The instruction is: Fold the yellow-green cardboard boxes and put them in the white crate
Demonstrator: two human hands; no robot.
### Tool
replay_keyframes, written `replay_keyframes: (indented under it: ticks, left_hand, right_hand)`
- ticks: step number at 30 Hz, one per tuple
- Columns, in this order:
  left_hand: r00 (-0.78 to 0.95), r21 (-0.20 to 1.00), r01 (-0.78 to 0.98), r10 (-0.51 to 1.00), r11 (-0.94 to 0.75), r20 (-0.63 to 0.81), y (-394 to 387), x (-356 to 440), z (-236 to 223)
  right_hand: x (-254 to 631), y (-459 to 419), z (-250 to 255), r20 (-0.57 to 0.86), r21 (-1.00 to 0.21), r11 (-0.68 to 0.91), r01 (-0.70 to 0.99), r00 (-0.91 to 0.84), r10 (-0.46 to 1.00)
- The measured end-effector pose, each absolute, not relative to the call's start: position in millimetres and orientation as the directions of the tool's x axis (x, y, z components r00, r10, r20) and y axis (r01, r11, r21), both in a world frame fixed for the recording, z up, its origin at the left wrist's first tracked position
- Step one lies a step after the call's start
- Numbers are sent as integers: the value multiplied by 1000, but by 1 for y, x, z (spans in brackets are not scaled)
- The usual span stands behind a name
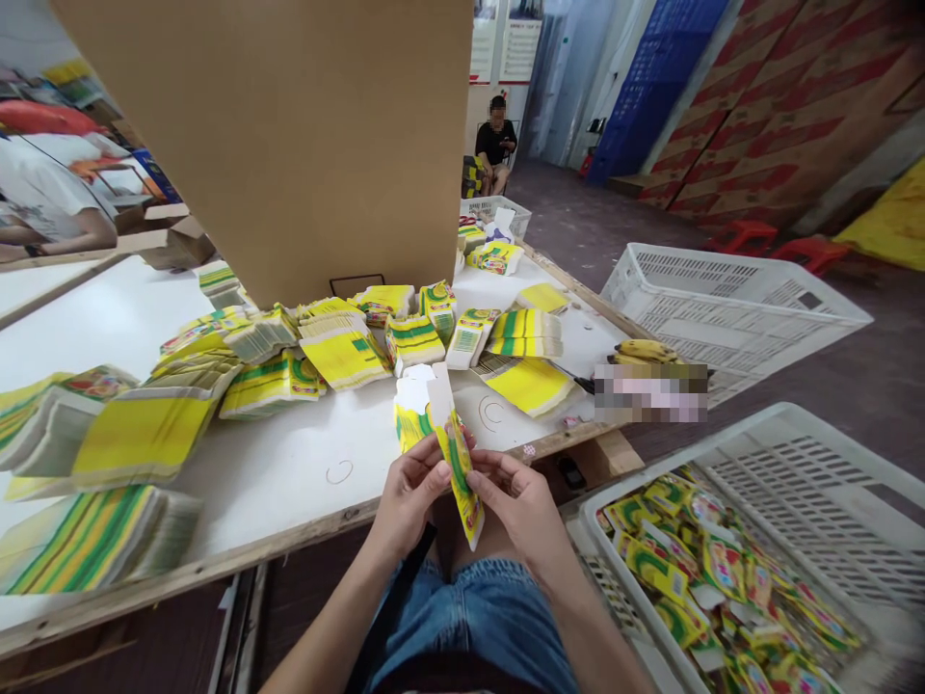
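Over my lap, at the table's front edge, I hold a yellow and green printed carton (458, 472) with a white flap sticking up at its far end. My left hand (413, 487) grips its left side with thumb and fingers. Fingers of my right hand (516, 492) pinch its right side lower down. Just behind the carton, a small pile of similar cartons (413, 424) lies on the white table (289, 463), partly hidden by my left hand. Bundles of flat yellow cartons (347, 349) stretch across the table beyond.
A large brown cardboard sheet (289, 145) stands upright behind the bundles. To my right, a white plastic crate (787, 453) holds many printed cartons; another white crate (744, 289) stands behind it. Bananas (643, 352) lie at the table's right edge. One person (496, 145) sits far back; another (54, 198) is at left.
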State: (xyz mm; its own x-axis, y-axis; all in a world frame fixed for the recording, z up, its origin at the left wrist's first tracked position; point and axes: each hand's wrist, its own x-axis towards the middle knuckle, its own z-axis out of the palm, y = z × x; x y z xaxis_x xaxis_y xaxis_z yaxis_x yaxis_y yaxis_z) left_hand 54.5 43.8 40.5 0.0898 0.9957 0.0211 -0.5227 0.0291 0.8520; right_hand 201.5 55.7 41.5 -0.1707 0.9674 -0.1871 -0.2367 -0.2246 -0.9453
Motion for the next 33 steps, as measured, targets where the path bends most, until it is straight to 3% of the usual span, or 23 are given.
replay_keyframes:
  ticks: [8,14,19,23,27,33]
  left_hand:
    - [-29,859,-507,995,65,-92,43,58,28]
    - [-46,920,-387,996,53,-76,40,57,37]
    - [59,943,-334,998,1,20,33,47,52]
    - [215,941,-333,977,61,13,30,39,60]
    - [325,896,-420,946,141,4,27,40,58]
    - [323,858,-481,946,182,-20,26,44,50]
  right_hand:
    - [199,51,38,-190,-939,-239,-248,-207,960]
    - [199,50,29,-89,-991,-100,-90,-116,989]
    - [207,53,40,82,-988,52,-148,-205,975]
    - [216,60,52,123,-978,55,-202,-338,933]
    - [225,67,61,116,-992,88,-87,-420,900]
    - [228,69,61,157,-979,194,53,-402,902]
